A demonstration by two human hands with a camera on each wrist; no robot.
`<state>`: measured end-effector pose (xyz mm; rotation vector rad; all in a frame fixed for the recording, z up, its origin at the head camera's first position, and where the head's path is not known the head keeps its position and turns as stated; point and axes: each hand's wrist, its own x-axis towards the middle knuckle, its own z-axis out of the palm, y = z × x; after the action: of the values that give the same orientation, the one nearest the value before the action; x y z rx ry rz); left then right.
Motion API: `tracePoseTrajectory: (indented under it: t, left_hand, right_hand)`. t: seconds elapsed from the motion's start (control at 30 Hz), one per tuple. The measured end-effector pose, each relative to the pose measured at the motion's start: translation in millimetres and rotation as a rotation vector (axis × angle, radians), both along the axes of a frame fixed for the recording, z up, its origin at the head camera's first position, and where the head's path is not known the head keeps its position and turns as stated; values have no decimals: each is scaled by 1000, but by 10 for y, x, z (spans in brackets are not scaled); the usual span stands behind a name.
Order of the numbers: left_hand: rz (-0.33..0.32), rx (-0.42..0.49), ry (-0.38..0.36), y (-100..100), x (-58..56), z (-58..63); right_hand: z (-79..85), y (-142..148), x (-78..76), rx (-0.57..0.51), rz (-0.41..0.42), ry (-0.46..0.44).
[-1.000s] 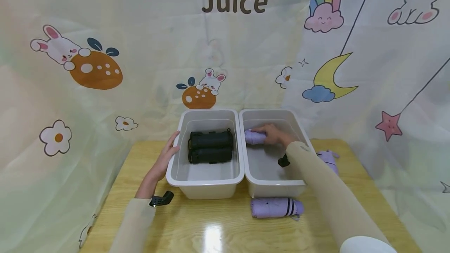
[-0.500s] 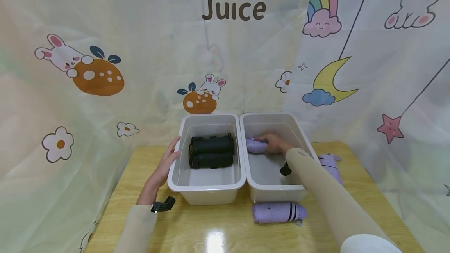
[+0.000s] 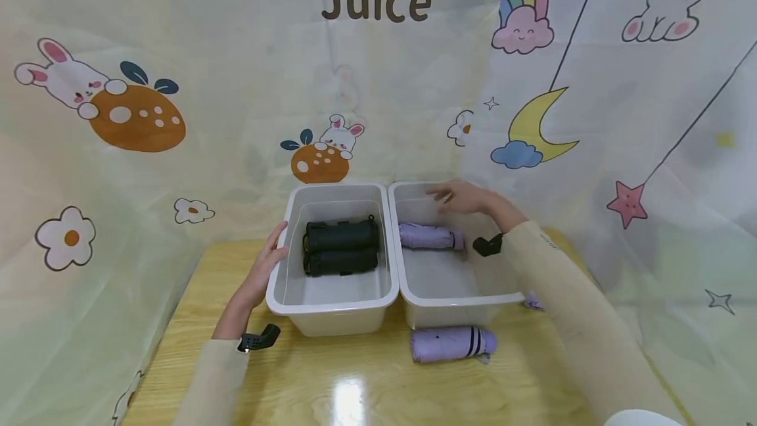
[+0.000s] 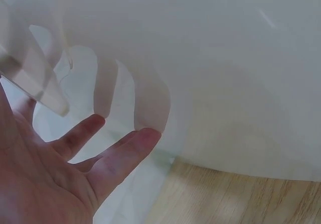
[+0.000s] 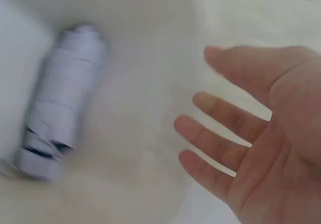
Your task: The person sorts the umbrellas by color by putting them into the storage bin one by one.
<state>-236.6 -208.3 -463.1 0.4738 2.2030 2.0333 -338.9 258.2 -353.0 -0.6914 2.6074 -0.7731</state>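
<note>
My left hand (image 3: pixel 260 273) rests with spread fingers against the outer left side of the left white bin (image 3: pixel 334 309); in the left wrist view its fingertips (image 4: pixel 149 133) touch the bin wall. Two black folded umbrellas (image 3: pixel 343 236) lie side by side in that bin. Above the back of the right white bin (image 3: pixel 461 302), my right hand (image 3: pixel 467 197) is raised, fingers apart and nothing in it. A purple folded umbrella (image 3: pixel 430 236) lies crosswise on that bin's floor, apart from the hand; the right wrist view shows it blurred beside the open palm (image 5: pixel 281 153).
Another purple folded umbrella (image 3: pixel 453 344) lies on the wooden table (image 3: pixel 284 380) before the right bin. A purple piece (image 3: pixel 533 301) shows right of that bin, mostly hidden by my right sleeve. A patterned cloth (image 3: pixel 236 84) hangs behind the bins.
My right hand has let go of the purple umbrella in the right bin and lifted up and back, towards the rear rim. The left hand stays on the left bin. The head view has shifted slightly.
</note>
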Motion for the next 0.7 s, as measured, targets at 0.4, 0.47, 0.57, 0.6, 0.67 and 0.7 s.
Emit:
tracePoseTrajectory:
  t: [0.4, 0.47, 0.57, 0.6, 0.67, 0.7]
  left_hand:
    - [20, 1, 26, -75, 20, 14]
    - [11, 0, 24, -64, 22, 5]
    - [-6, -9, 19, -38, 27, -4]
    - [-13, -8, 21, -28, 27, -2]
    - [-15, -10, 28, -10, 16, 9]
    - [-14, -6, 33, -1, 7, 17]
  right_hand:
    - [540, 1104, 697, -216, -250, 138]
    - [431, 1276, 811, -206, -280, 139]
    - [213, 1502, 962, -202, -317, 137]
    - [128, 1560, 1003, -203, -336, 137]
    - [-40, 1639, 1083, -222, -390, 132]
    - [-128, 1666, 1118, -235, -422, 129]
